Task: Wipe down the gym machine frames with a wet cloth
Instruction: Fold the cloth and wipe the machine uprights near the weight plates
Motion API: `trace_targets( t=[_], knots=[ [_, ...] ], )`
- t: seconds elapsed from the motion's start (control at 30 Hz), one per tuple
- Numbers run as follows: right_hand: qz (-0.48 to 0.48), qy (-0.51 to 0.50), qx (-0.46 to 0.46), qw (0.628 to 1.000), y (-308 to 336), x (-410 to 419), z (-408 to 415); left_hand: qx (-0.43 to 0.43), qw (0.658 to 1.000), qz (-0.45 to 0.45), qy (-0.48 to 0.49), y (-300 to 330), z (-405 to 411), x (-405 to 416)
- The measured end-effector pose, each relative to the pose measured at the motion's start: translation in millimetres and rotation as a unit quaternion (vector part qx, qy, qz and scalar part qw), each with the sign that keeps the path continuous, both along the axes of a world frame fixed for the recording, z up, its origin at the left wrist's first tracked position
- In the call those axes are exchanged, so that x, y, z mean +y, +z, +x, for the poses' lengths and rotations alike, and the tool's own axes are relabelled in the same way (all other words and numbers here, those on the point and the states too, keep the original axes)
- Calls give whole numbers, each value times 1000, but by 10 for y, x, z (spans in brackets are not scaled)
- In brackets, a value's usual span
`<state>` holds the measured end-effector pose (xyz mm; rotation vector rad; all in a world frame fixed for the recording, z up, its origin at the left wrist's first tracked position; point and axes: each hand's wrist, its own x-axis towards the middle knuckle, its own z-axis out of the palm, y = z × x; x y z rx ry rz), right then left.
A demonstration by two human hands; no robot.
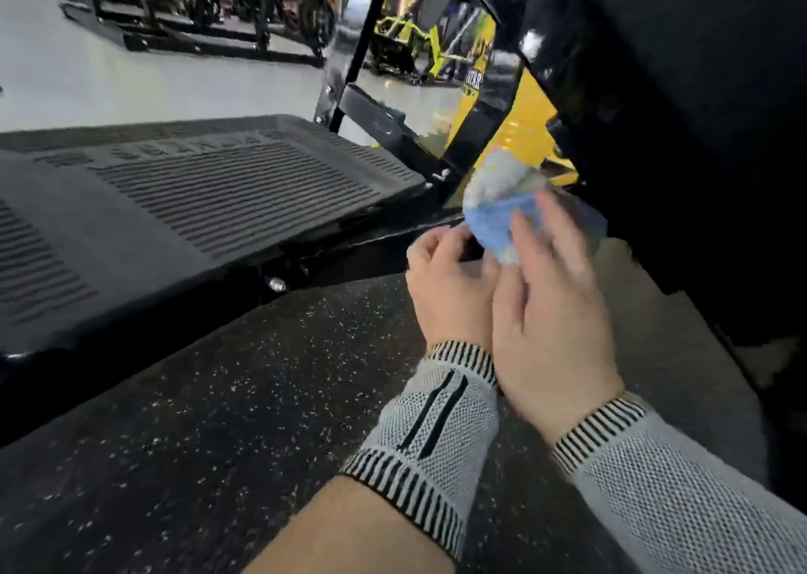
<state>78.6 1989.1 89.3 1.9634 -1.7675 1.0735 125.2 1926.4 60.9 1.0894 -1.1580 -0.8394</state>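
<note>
Because the black machine frame (681,106) fills the upper right and its footplate (209,198) spreads across the left, those are the big, fixed things: rigid metal and ribbed rubber that look heavy and will not give under a wipe. A lower frame bar (384,235) runs from under the footplate toward the hands, just above the speckled rubber floor (262,399).

Small by comparison, the blue cloth (498,206) sits bunched at the foot of the frame, next to a yellow part (530,115). It reads as soft, light and limp, probably damp, so it should fold to any shape and cling a little. Taking it in a wad across the palm would suit broad strokes; pinching one edge would only let it trail.

The right hand (550,303) has its fingers laid over the cloth, seemingly gripping it, though motion blur hides the exact hold. The left hand (450,276) is loosely curled just beside it, fingertips near the cloth's lower edge; whether it pinches the cloth I cannot tell.
</note>
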Motion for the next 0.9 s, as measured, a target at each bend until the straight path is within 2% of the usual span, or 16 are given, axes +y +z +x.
trace_targets(
  t=[0.1,0.17,0.23,0.37,0.47,0.6,0.67,0.8,0.9],
  knots=[
    [37,-57,183,981,-96,-360,-170,-11,999,-29,35,-216,42,-82],
    [56,-77,294,951,-190,-507,-242,-74,996,-38,24,-417,110,-119],
    [54,-65,353,932,-320,-683,-137,-134,990,-30,-7,-605,305,-281],
    [116,-51,395,910,-559,-994,302,-174,980,73,-59,-807,734,-514],
    [147,-83,395,903,-479,-835,249,-158,978,87,-106,-791,850,-389],
    [92,-95,413,901,-454,-658,72,-125,978,122,-111,-769,1012,-453],
    [99,-72,433,893,-494,-796,146,-110,976,149,-113,-784,1080,-532],
    [126,-24,481,868,-717,-1189,394,-113,971,187,-98,-903,1198,-597],
    [138,13,555,820,-896,-1473,587,-145,966,201,-80,-1038,1330,-658]
  ],
)
